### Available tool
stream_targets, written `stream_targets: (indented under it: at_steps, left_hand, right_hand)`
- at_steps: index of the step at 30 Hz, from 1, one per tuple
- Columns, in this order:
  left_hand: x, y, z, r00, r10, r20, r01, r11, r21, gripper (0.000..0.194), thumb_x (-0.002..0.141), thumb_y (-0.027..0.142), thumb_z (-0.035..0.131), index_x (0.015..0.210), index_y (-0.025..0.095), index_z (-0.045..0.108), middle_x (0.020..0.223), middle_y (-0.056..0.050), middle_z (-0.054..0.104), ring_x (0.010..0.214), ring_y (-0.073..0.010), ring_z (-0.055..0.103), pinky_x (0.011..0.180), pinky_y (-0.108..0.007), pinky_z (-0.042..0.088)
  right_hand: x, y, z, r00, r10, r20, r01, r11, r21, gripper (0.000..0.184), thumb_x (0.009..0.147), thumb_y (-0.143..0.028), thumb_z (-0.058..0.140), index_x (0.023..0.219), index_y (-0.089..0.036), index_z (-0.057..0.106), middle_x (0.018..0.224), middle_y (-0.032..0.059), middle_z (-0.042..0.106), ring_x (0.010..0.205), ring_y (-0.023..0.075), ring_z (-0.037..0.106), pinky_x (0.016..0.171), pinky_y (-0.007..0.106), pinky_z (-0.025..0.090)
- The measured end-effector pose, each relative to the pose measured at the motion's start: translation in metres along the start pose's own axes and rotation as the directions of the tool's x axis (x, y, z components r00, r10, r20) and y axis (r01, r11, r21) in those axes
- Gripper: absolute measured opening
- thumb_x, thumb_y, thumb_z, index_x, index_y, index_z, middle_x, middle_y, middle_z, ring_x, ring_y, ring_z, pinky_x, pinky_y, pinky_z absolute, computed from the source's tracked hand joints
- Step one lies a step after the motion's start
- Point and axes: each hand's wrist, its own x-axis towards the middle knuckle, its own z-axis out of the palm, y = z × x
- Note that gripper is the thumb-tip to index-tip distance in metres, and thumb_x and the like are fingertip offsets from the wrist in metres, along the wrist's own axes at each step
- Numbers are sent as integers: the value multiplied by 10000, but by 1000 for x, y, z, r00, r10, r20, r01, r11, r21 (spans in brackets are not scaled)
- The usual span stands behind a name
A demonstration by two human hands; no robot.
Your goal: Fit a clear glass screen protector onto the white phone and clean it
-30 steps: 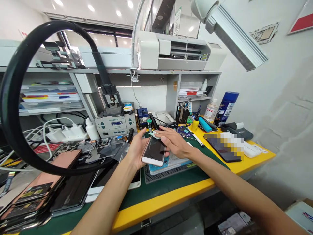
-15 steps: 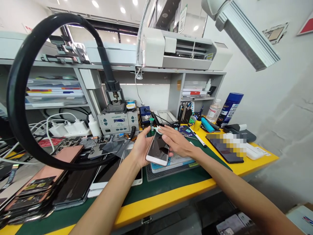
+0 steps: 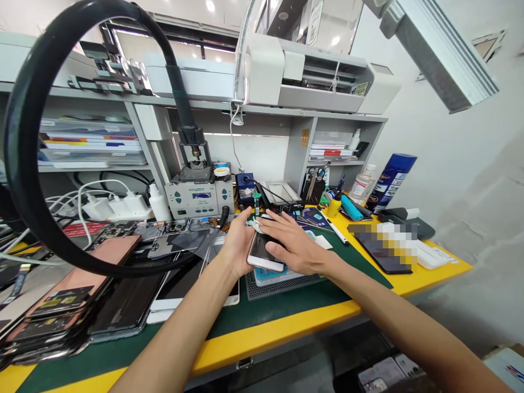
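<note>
My left hand (image 3: 238, 243) grips a white-edged smartphone (image 3: 260, 254) by its left side, with the dark screen facing up. Across the upper right of that screen lies my right hand (image 3: 295, 244), fingers outstretched and thumb spread over the glass. A whitish crumpled scrap (image 3: 254, 225) shows at the phone's top edge beside the right fingertips; its kind is unclear. Under the phone, a clear-and-blue case (image 3: 262, 277) rests on a grey perforated mat (image 3: 282, 287). A small green-capped tube (image 3: 256, 203) stands just behind the hands.
A thick black hose (image 3: 16, 164) loops at left near a rework station (image 3: 200, 197). Stacked phone parts (image 3: 61, 300) crowd the left. A yellow bottle (image 3: 334, 206), a white pen (image 3: 338, 233), a dark phone (image 3: 379, 251) and a blue spray can (image 3: 392, 183) stand or lie right.
My right hand has slid left and down over the phone, covering more of its screen. The camera view has shifted slightly, and the left hand keeps its hold.
</note>
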Motion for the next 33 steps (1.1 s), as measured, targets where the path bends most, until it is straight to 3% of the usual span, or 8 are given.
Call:
stream_targets:
  at_steps: [9,12,15,20,25,29,33]
  left_hand:
    - [-1,3,3,977,134,-163,-143,989,-45,487,956,507,434,1001,87,676,712,-111,712,613,-255,700,601,-358,559]
    - [-3,6,0,968,111,-226,-120,992,-27,500,940,530,455,946,85,683,649,-108,695,524,-245,667,512,-345,534]
    - [-6,9,-1,976,96,-197,-106,993,-43,540,953,537,411,968,75,691,677,-128,709,519,-247,668,468,-334,514]
    - [-8,9,3,975,144,-169,-161,982,-95,600,971,529,354,1111,47,683,852,-173,750,725,-298,734,644,-399,588]
    - [-7,8,3,959,233,-159,-256,956,-141,655,975,550,294,1214,59,656,976,-183,751,885,-328,736,840,-474,581]
    - [-7,11,0,954,274,-121,-292,939,-181,707,952,595,295,1240,50,640,1028,-205,738,951,-354,721,901,-518,556]
    - [-9,14,-2,951,286,-114,-303,934,-189,715,941,614,312,1231,47,638,1033,-214,729,964,-365,713,894,-530,555]
  right_hand:
    - [-4,-16,1,991,-131,-12,131,991,30,525,1018,-469,411,1439,-169,503,1540,108,452,1510,316,228,1211,623,76]
    - [-6,-23,3,983,-183,-13,183,982,34,510,1008,-459,430,1395,-146,537,1523,124,473,1500,314,261,1212,615,68]
    - [-7,-30,4,978,-211,0,210,977,42,505,1002,-465,440,1368,-136,553,1524,122,472,1502,301,258,1220,593,41]
    - [-8,-34,6,973,-230,7,229,972,44,546,1003,-480,424,1416,-131,503,1551,107,434,1512,293,230,1224,583,22]
    - [-9,-34,8,971,-240,15,240,971,20,573,1002,-498,412,1439,-133,474,1571,106,405,1518,297,207,1219,596,22]
    - [-7,-34,8,969,-248,-4,248,968,-24,537,1002,-458,424,1431,-139,480,1566,109,414,1519,300,203,1216,608,28]
    - [-6,-32,7,961,-265,-78,261,964,-59,479,993,-412,439,1366,-133,548,1492,130,515,1495,307,276,1213,608,95]
